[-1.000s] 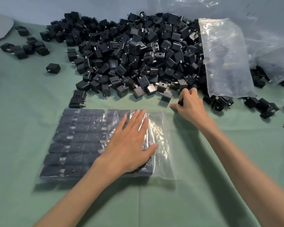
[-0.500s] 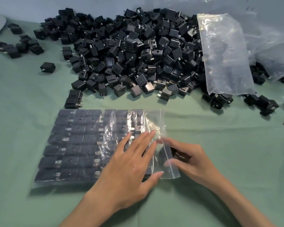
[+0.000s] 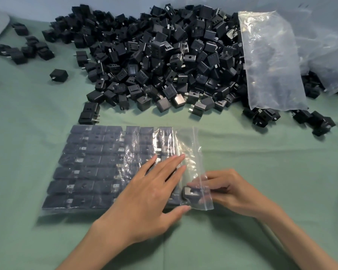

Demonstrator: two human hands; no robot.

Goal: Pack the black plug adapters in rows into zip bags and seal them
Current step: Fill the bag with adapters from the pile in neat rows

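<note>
Green bench (image 3: 261,162): zip bag (image 3: 113,168) is pinned under flat, released left fingers (image 3: 170,162); adapter (image 3: 190,192), pinched by right fingers (image 3: 201,185), is held at bag mouth, beside left fingertips.

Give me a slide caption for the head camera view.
Right hand slides an adapter into the zip bag, left hand pressing rows flat.

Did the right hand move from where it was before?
Yes. The right hand came away from the adapter pile, toward the person, to the zip bag's open end, holding an adapter.
</note>
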